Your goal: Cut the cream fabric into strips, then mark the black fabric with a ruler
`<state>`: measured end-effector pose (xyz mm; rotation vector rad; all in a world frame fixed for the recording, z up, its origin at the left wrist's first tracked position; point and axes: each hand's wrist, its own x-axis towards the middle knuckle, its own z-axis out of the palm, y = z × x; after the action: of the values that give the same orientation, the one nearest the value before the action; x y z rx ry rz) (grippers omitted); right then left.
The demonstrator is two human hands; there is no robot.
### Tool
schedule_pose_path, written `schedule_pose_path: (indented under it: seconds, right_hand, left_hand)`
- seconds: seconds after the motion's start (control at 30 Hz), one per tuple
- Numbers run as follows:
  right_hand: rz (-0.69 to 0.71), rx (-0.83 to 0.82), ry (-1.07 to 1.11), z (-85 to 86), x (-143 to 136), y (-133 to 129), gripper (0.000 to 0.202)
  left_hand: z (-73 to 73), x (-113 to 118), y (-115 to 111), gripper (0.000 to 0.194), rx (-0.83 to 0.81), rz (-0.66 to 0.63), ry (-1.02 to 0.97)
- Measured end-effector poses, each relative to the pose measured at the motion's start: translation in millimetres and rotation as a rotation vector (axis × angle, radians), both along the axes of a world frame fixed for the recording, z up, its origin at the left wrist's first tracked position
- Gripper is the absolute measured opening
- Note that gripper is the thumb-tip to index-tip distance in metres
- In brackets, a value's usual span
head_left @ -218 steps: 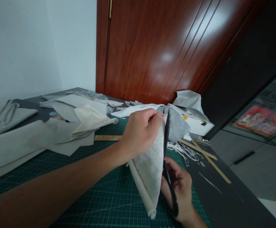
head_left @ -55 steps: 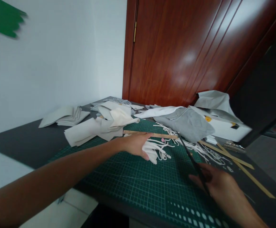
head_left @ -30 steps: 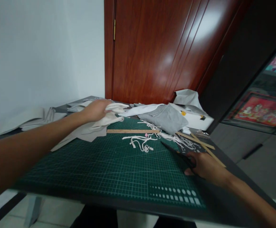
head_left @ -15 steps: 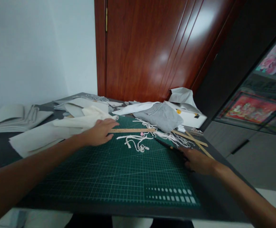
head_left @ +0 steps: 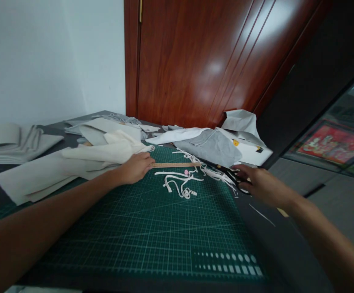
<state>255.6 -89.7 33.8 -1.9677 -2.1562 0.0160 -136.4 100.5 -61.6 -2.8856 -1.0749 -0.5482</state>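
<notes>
My left hand (head_left: 136, 167) is closed on the left end of a wooden ruler (head_left: 177, 165), beside cream fabric (head_left: 103, 152). The ruler lies across the far part of the green cutting mat (head_left: 152, 228). My right hand (head_left: 256, 183) grips black scissors (head_left: 230, 173) by the handles, and their blades point left toward the ruler's right end. White cord pieces (head_left: 183, 189) lie curled on the mat just below the ruler, with a small pink item (head_left: 186, 172) among them. More white cords lie under and around the scissors.
Folded cloth (head_left: 12, 144) sits at the far left. Grey fabric (head_left: 210, 146) and a white box (head_left: 256, 154) stand at the back right, before a red-brown door (head_left: 189, 61). A dark cabinet (head_left: 332, 175) is on the right.
The left fingers have closed round the ruler's end. My right hand has moved up with the scissors, whose blades now lie nearer the ruler's end. The view has shifted slightly.
</notes>
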Motion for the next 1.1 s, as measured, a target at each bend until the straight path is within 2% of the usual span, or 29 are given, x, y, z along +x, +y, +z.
schedule_pose_path:
  seconds: [0.07,0.17,0.33,0.4,0.5,0.63,0.77,0.83,0.93,1.0,1.03,1.1]
  right_hand:
    - [0.006,0.049,0.013,5.2,-15.9,23.5,0.048]
    - [0.073,0.078,0.016,-0.8,-53.9,68.6,0.046]
    - [0.208,0.051,-0.009,-29.3,-122.6,140.0,0.033]
    - [0.245,0.041,-0.024,-40.9,-140.6,157.4,0.034]
    - [0.271,0.034,-0.052,-54.3,-152.6,171.2,0.034]
    - [0.278,0.037,-0.078,-59.0,-153.1,170.1,0.033]
    - [0.289,0.111,-0.080,-52.2,-171.8,132.0,0.024]
    - [0.365,0.152,-0.064,-51.9,-192.0,102.3,0.032]
    - [0.596,0.156,-0.084,-61.2,-217.7,68.5,0.054]
    - [0.567,0.072,-0.047,-71.5,-220.3,62.8,0.068]
    - [0.574,-0.008,-0.027,-76.6,-215.9,64.6,0.076]
    - [0.526,-0.052,-0.018,-84.9,-197.2,72.9,0.082]
  left_hand:
    - [0.0,-4.1,3.1,0.035,0.004,0.040,0.005]
    - [1.3,-9.5,5.8,0.042,0.009,0.083,-0.009]
    - [-1.1,-9.6,0.7,0.065,0.089,0.114,-0.147]
    - [-4.3,-8.1,-0.8,0.067,0.127,0.097,-0.167]
    - [-8.3,-6.1,0.3,0.063,0.094,0.088,-0.085]
    - [-9.4,-2.2,3.2,0.054,0.011,0.142,0.067]
    - [-10.5,-0.1,5.5,0.052,0.013,0.149,0.075]
    - [-12.3,-1.4,7.2,0.053,0.017,0.128,0.063]
    - [-15.1,-4.5,10.3,0.054,-0.008,0.113,0.060]
    - [-16.6,-5.4,12.2,0.054,-0.020,0.145,0.049]
    - [-17.3,-5.2,12.7,0.055,-0.018,0.169,0.041]
    - [-17.9,-4.2,12.7,0.055,-0.004,0.186,0.041]
